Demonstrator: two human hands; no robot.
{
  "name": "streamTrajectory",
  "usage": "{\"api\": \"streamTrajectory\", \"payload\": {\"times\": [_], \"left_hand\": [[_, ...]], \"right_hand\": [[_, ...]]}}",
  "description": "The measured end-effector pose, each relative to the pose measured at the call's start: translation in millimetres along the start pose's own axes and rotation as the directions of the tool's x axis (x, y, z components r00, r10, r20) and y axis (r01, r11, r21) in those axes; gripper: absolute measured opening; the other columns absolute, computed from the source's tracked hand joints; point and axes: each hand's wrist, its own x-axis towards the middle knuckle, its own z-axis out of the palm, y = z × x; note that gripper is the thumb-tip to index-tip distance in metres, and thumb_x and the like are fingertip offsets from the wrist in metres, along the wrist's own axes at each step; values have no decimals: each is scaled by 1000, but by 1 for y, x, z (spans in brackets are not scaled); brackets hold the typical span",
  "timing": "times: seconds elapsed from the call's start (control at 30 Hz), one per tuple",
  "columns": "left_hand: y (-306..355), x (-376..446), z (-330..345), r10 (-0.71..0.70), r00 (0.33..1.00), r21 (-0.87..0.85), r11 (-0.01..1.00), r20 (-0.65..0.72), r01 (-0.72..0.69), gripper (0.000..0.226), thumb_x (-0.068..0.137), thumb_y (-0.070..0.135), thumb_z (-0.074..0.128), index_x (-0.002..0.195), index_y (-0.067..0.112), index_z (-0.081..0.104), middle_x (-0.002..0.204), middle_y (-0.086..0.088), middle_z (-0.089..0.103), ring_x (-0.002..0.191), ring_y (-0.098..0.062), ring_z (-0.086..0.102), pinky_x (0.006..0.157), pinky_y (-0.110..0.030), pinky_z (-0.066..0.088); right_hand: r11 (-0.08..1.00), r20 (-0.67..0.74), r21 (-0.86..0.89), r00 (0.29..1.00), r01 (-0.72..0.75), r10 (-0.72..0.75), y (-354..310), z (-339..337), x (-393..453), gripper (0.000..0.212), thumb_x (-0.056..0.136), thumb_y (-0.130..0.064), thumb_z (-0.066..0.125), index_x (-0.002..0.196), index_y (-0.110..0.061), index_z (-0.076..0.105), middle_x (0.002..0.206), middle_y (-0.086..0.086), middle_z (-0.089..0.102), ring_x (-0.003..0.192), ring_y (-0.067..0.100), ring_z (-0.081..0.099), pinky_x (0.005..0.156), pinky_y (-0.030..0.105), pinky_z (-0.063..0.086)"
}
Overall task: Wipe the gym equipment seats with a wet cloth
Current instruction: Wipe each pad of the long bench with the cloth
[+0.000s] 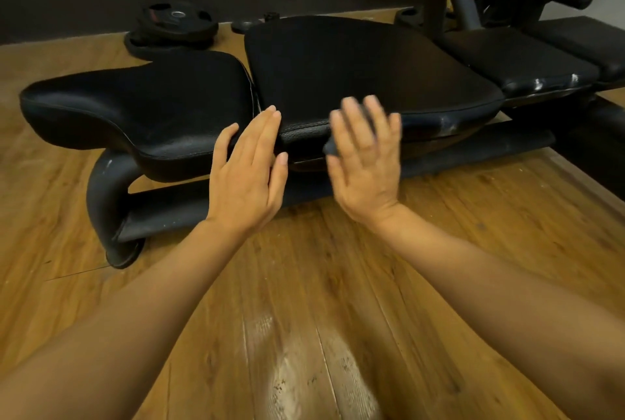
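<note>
The right hand (365, 162) is pressing a dark cloth (333, 145), fingers straight, against the middle seat (355, 64) front edge at 12 o'clock; the left hand (248, 169) is lying released beside it. Limp, light cloth, best pressed flat

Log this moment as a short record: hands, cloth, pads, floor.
left hand: fingers straight, at the front edge of the middle pad
right hand: blurred, fingers spread over a dark cloth at that pad's front edge
other pads: shaped seat leftward, scuffed pad rightward
floor: wood planks, weight plates behind
</note>
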Motion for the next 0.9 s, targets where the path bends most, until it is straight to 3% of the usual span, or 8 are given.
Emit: {"api": "streamTrajectory", "payload": {"times": [0.13,0.3,0.37,0.43,0.57,0.7,0.8,0.9], "left_hand": [[0,2,-5,13,999,0,1000,43,-13,52,102,25,42,148,2,38,152,-14,44,140,-21,41,120,-34,20],[15,14,-8,99,994,-36,995,45,-97,50,100,22,45,145,0,41,152,-16,42,142,-25,38,122,-39,21],[30,22,-4,166,985,-21,986,48,-165,49,101,23,46,145,2,43,152,-14,42,143,-24,37,122,-43,22],[43,26,2,180,982,25,983,50,-182,49,101,26,46,145,5,45,152,-12,44,144,-24,37,121,-46,23],[67,26,10,99,995,82,992,23,-101,48,101,27,48,144,7,47,150,-11,47,141,-25,40,119,-48,25],[82,35,15,103,993,107,988,55,-109,47,102,28,46,144,8,47,150,-10,46,141,-24,40,121,-43,22],[85,38,19,72,997,149,986,37,-77,47,102,28,44,144,7,47,149,-11,48,140,-24,41,120,-41,21],[86,35,22,58,998,183,981,24,-62,47,102,26,43,143,5,47,147,-12,49,139,-26,42,119,-42,22]], "right_hand": [[967,-35,-132,974,219,-225,-6,7,8,47,103,-24,49,146,-11,35,149,5,34,138,33,37,121,44,17],[830,20,-131,839,542,-544,65,-11,-1,60,99,-11,60,152,-9,31,152,6,36,139,32,40,119,42,27],[890,38,-105,897,443,-441,104,-25,-9,60,101,-17,54,153,-7,26,152,12,33,140,35,35,122,42,19],[984,88,-11,980,178,-177,137,-37,-16,62,102,-24,48,153,-4,20,156,19,28,145,35,28,124,40,12],[950,83,175,965,-259,248,141,-37,-16,55,107,-30,33,151,2,27,158,23,29,148,34,26,125,42,7],[941,-24,197,958,-275,284,97,-21,-19,52,106,-33,29,149,-3,29,156,16,27,145,39,26,124,47,-1],[973,-40,145,981,-181,188,66,-10,-20,48,108,-33,24,148,-8,28,153,10,27,142,38,27,123,46,-1],[999,-99,33,995,-5,8,64,-2,-20,45,106,-26,43,146,-9,32,149,7,32,137,36,34,123,46,5]]}}
